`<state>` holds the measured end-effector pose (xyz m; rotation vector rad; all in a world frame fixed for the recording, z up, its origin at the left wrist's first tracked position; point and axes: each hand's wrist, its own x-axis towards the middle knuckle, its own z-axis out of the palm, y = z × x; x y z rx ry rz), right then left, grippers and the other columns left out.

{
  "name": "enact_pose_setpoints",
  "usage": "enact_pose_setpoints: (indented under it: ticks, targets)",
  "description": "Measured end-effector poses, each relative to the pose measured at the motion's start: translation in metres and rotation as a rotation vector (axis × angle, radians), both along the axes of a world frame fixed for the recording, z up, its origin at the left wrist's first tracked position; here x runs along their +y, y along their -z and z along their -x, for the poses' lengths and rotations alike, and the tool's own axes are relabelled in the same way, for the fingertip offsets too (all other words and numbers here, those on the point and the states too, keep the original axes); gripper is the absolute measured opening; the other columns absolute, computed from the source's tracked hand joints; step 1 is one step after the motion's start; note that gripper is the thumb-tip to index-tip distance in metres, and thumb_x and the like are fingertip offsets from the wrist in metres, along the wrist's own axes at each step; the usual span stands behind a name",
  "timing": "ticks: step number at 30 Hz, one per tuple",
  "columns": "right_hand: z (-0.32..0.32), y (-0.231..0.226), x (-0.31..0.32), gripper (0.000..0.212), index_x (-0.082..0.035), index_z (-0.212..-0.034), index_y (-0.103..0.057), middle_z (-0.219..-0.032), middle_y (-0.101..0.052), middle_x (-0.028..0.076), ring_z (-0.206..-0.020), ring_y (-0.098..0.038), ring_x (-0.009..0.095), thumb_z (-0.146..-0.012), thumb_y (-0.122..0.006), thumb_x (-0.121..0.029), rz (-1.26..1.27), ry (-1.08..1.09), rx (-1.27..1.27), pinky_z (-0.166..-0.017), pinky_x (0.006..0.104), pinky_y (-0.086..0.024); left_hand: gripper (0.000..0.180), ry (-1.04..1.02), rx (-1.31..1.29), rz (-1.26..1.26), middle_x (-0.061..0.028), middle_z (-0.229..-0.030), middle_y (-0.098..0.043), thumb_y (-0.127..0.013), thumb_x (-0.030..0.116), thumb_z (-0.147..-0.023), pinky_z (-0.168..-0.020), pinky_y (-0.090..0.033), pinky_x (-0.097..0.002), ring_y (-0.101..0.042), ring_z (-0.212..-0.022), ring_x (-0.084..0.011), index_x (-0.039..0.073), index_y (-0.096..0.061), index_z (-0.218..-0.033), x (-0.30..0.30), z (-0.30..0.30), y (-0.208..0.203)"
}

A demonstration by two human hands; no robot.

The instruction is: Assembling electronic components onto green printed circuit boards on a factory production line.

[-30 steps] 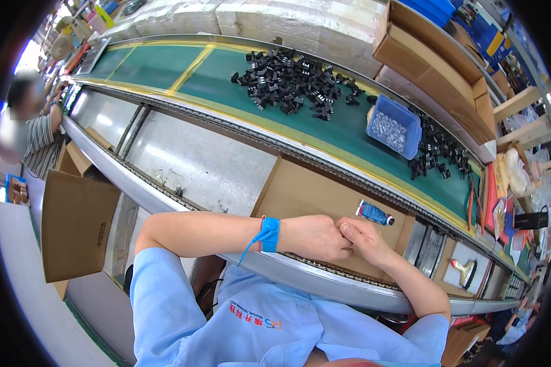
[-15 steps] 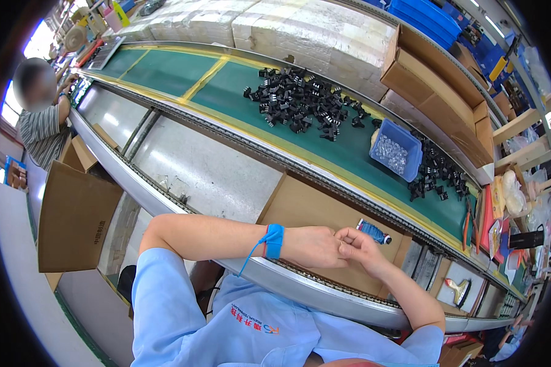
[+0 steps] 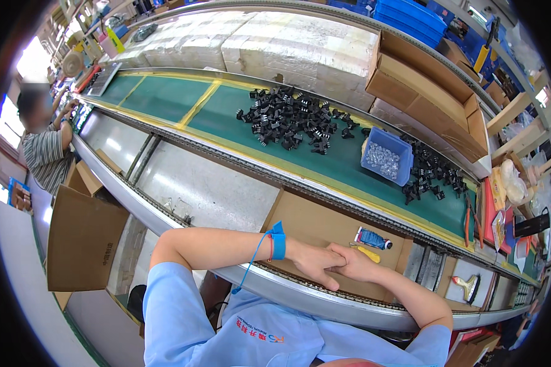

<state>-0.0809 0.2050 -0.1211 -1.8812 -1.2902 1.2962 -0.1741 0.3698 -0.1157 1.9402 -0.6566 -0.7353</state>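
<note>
My left hand (image 3: 316, 262), with a blue strap (image 3: 278, 243) round its wrist, is over the near edge of the conveyor line. Its thumb is stretched out toward me, and its fingers meet my right hand. My right hand (image 3: 357, 265) is laid across those fingers, clasping them; no part or tool shows between the two hands. Just beyond them, on flat brown cardboard (image 3: 312, 219), lie a blue tube with a dark cap (image 3: 372, 238) and a small yellow object (image 3: 368, 254), its kind unclear.
Black plastic parts (image 3: 294, 119) lie heaped on the green belt (image 3: 226, 116). Among them stands a blue bin (image 3: 404, 174) of small clear pieces. Red-handled pliers (image 3: 468, 226) and a brush (image 3: 466, 286) are to the right. A long cardboard box (image 3: 419, 88) stands behind; a co-worker (image 3: 46, 147) is far left.
My hands have shifted from a pinch at the fingertips to a looser clasp, the left thumb now stretched out. The yellow object has come into sight beside the tube. The whole view has tilted slightly.
</note>
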Motion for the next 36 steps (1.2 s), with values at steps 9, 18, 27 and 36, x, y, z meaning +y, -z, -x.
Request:
enact_pose_setpoints:
  ticks: [9, 18, 27, 36]
  targets:
    - [-0.008, 0.006, 0.004, 0.028, -0.005, -0.109, -0.058, -0.094, -0.065, 0.006, -0.088, -0.061, 0.014, -0.082, -0.065, -0.007, -0.076, 0.046, 0.154, -0.078, 0.0288, -0.049, 0.042, -0.082, 0.068, 0.143, -0.0141, -0.081, -0.050, -0.050, 0.042, -0.097, -0.070, -0.043, -0.0376, -0.050, -0.075, -0.0227, 0.001, -0.046, -0.091, 0.003, -0.006, 0.013]
    - [-0.012, 0.011, 0.003, 0.027, -0.007, -0.111, -0.057, -0.100, -0.067, 0.010, -0.093, -0.064, 0.022, -0.087, -0.066, -0.016, -0.059, 0.020, 0.174, -0.081, 0.0322, -0.049, 0.038, -0.093, 0.068, 0.159, -0.0124, -0.081, -0.049, -0.052, 0.038, -0.098, -0.069, -0.042, -0.0364, -0.049, -0.075, -0.0203, 0.001, -0.046, -0.091, 0.003, -0.007, 0.012]
    - [-0.012, -0.002, 0.006, 0.025, -0.006, -0.110, -0.058, -0.100, -0.066, 0.008, -0.093, -0.064, 0.020, -0.087, -0.066, -0.012, -0.049, 0.005, 0.197, -0.082, 0.0310, -0.049, 0.033, -0.110, 0.121, 0.126, -0.0098, -0.081, -0.050, -0.056, 0.031, -0.096, -0.072, -0.043, -0.0346, -0.048, -0.077, -0.0183, 0.001, -0.044, -0.090, 0.003, -0.006, 0.008]
    - [-0.012, 0.002, 0.003, 0.025, -0.005, -0.109, -0.058, -0.100, -0.066, 0.007, -0.094, -0.063, 0.018, -0.086, -0.066, -0.010, -0.066, 0.018, 0.221, -0.082, 0.0299, -0.049, 0.031, -0.106, 0.102, 0.130, -0.0100, -0.081, -0.051, -0.059, 0.029, -0.095, -0.071, -0.043, -0.0351, -0.049, -0.077, -0.0179, 0.002, -0.043, -0.090, 0.001, -0.006, 0.009]
